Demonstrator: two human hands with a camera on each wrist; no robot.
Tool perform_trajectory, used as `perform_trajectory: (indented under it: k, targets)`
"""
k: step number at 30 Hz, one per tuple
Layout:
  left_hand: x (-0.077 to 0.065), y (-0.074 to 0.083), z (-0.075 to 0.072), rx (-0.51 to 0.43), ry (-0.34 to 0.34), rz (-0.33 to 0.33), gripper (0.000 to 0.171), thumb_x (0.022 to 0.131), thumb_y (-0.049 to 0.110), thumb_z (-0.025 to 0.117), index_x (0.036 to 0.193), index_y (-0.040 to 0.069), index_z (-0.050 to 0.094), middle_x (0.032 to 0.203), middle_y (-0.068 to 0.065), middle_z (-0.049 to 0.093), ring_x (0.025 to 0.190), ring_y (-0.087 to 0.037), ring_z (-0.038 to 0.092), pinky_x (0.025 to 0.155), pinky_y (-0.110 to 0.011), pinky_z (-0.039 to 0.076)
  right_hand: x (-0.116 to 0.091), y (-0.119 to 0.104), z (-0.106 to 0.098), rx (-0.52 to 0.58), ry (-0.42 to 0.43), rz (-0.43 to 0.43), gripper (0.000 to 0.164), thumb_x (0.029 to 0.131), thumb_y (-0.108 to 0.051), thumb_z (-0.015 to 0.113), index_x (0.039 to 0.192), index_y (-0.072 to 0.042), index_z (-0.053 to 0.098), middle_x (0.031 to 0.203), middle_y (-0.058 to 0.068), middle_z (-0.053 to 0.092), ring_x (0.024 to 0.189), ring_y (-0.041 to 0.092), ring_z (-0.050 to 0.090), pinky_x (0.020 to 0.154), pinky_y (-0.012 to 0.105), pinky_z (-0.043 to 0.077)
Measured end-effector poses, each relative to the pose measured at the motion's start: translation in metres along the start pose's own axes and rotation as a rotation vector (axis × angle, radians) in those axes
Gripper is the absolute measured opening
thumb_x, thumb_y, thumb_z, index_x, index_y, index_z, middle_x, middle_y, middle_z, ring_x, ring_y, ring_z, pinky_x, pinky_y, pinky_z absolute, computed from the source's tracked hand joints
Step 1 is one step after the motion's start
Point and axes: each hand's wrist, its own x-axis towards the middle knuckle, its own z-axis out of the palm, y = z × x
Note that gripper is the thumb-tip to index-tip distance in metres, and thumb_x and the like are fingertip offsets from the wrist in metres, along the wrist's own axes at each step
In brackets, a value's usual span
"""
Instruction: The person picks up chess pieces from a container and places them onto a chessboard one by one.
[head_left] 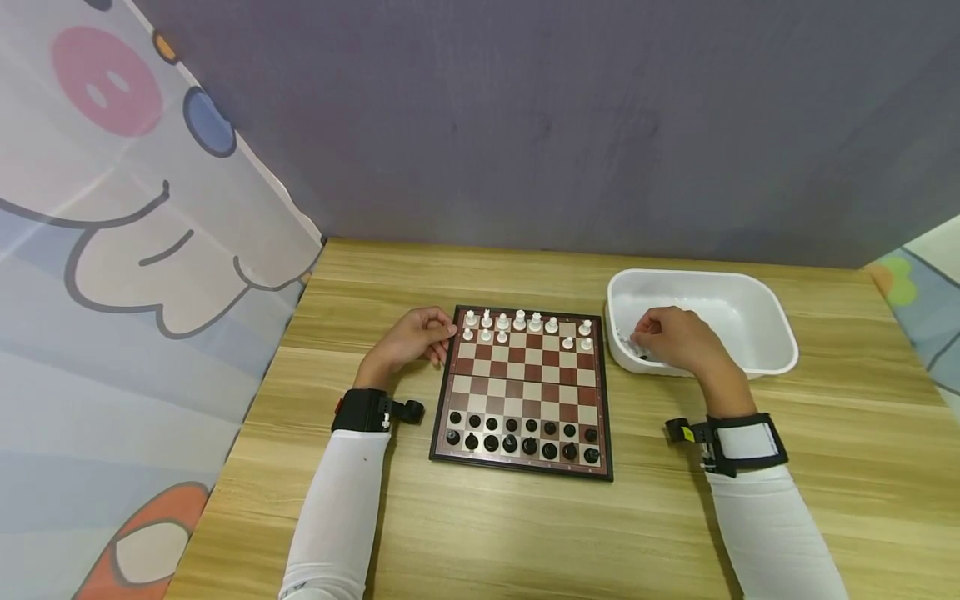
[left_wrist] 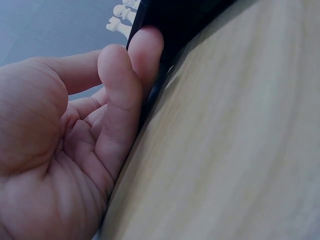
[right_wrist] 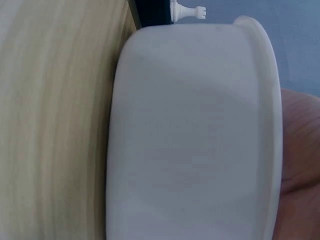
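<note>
A chessboard lies flat on the table, white pieces along its far side and two rows of black pieces along its near side. My left hand holds the board's left edge near the far corner; in the left wrist view its fingertips are right at the black side. My right hand reaches into the left part of a white plastic tub, fingers bent down among small white and black chess pieces. In the right wrist view the tub's wall hides those fingers; I cannot tell whether they grip a piece.
The far rows of white pieces have gaps: one in the back row, several in the front row. The tub stands just right of the board. A grey panel rises behind the wooden table, and a cartoon-printed curtain hangs at the left.
</note>
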Motion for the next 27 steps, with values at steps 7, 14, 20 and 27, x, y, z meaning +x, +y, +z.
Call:
perform_trajectory:
  k: [7, 14, 20, 27]
  targets:
    - [0.0004, 0.0002, 0.0, 0.002, 0.001, -0.002, 0.016, 0.105, 0.012, 0.058, 0.113, -0.001, 0.058, 0.078, -0.006, 0.061, 0.059, -0.016, 0.064, 0.054, -0.026, 0.059, -0.0036, 0.0027, -0.0049, -0.009, -0.077, 0.014, 0.024, 0.095, -0.031, 0.068, 0.097, -0.007, 0.071, 0.095, 0.011, 0.071, 0.085, 0.026, 0.063, 0.065, 0.032, 0.047]
    - [0.0007, 0.0001, -0.0008, 0.004, 0.0, -0.005, 0.015, 0.105, 0.012, 0.059, 0.112, -0.001, 0.058, 0.079, -0.007, 0.062, 0.06, -0.017, 0.064, 0.054, -0.026, 0.06, -0.0017, 0.0045, -0.0016, -0.004, -0.097, 0.038, 0.026, 0.092, -0.03, 0.072, 0.099, -0.005, 0.07, 0.098, 0.013, 0.071, 0.087, 0.027, 0.063, 0.069, 0.033, 0.047]
    - [0.0005, 0.0001, -0.0009, -0.003, 0.002, -0.007, 0.015, 0.105, 0.013, 0.059, 0.112, 0.0, 0.059, 0.078, -0.006, 0.061, 0.059, -0.017, 0.064, 0.054, -0.027, 0.059, 0.0005, 0.0058, -0.0003, 0.024, -0.095, 0.042, 0.024, 0.091, -0.025, 0.073, 0.098, -0.002, 0.07, 0.097, 0.016, 0.071, 0.085, 0.028, 0.062, 0.068, 0.031, 0.046]
    - [0.0004, 0.0002, -0.0005, -0.001, 0.002, -0.006, 0.015, 0.105, 0.013, 0.059, 0.112, 0.0, 0.059, 0.078, -0.006, 0.061, 0.059, -0.017, 0.064, 0.054, -0.026, 0.059, 0.0012, 0.0075, 0.0002, 0.059, -0.095, 0.036, 0.021, 0.09, -0.02, 0.072, 0.1, -0.001, 0.068, 0.092, 0.014, 0.069, 0.081, 0.026, 0.06, 0.065, 0.029, 0.045]
